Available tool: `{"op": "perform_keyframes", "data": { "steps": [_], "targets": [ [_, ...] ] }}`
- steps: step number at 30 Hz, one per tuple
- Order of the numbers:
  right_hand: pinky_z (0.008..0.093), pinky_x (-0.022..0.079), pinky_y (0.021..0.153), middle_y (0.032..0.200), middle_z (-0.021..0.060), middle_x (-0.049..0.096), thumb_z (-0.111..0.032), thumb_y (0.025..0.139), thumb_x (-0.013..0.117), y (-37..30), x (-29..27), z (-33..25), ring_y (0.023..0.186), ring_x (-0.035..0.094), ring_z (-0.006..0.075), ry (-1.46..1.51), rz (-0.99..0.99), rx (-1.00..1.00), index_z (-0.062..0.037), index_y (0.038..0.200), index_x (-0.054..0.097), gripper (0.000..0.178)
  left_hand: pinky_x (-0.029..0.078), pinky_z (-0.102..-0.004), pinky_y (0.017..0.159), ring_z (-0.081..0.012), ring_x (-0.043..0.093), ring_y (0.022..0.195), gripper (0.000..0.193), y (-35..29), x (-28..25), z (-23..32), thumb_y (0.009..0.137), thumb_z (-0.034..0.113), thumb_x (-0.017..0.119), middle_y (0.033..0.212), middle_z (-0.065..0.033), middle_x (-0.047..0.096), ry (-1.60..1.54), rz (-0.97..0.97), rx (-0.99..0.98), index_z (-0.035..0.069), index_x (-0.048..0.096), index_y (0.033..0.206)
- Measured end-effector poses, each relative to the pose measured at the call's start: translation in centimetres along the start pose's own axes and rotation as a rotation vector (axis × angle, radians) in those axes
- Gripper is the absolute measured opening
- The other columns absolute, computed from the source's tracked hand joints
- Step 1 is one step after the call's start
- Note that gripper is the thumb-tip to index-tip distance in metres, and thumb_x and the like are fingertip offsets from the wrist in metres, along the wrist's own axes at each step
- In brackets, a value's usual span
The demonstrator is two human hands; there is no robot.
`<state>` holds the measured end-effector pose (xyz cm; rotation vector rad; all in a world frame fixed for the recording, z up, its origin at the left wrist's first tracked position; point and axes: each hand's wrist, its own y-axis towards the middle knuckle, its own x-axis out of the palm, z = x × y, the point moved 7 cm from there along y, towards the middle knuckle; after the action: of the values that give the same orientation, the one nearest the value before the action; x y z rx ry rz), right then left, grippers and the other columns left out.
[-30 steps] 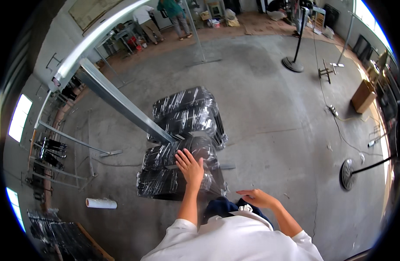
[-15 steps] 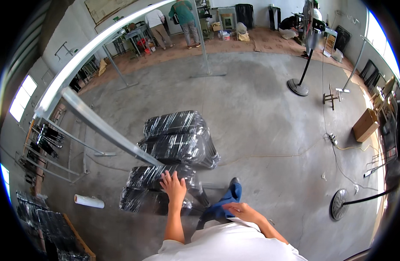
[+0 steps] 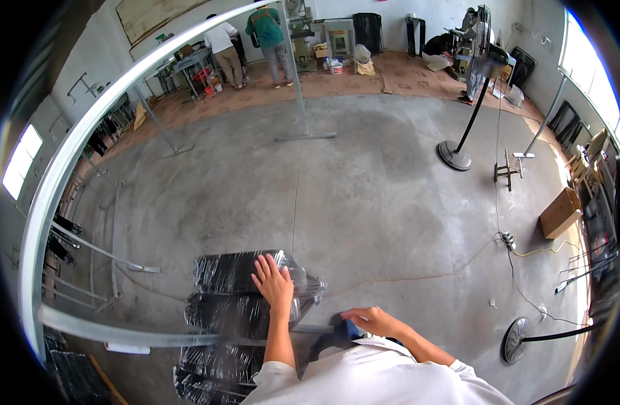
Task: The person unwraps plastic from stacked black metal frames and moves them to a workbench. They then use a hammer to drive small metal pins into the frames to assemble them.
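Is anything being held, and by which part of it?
Nothing appears held: the left hand is spread over a black wrapped bundle; the right hand looks empty.

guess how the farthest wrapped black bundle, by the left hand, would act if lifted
The bundle would probably feel slippery, since shiny clear film covers it. It likely stays together rather than flopping, as the film seems wound round its blocky shape. The clear film bunched toward its right end might crinkle or give if grabbed there.
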<state>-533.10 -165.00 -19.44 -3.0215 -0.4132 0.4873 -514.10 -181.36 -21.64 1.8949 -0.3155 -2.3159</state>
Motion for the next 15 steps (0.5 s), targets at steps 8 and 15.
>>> {"op": "perform_keyframes", "data": {
  "steps": [8, 15],
  "targets": [
    [0.0318, 0.047, 0.073, 0.093, 0.0129, 0.063, -0.009, 0.084, 0.048, 8.8, -0.8, 0.3, 0.083, 0.061, 0.0229, 0.082, -0.368, -0.108, -0.004, 0.104, 0.058, 0.023, 0.021, -0.0482, 0.102, -0.0296, 0.027, 0.128, 0.058, -0.1, 0.9, -0.9, 0.082, 0.03, 0.05, 0.138, -0.0159, 0.028, 0.135, 0.02, -0.043, 0.006, 0.032, 0.132],
    [0.0291, 0.045, 0.077, 0.099, 0.0092, 0.062, -0.013, 0.088, 0.046, 11.6, 0.0, 1.7, 0.089, 0.058, 0.0166, 0.134, -0.747, -0.241, -0.0002, 0.108, 0.055, 0.025, 0.023, -0.0509, 0.1, -0.0295, 0.026, 0.128, 0.058, -2.6, -0.2, 3.3, 0.079, 0.024, 0.052, 0.138, -0.0141, 0.028, 0.0, -0.052, -0.189, 0.006, 0.033, 0.131]
  ]
}}
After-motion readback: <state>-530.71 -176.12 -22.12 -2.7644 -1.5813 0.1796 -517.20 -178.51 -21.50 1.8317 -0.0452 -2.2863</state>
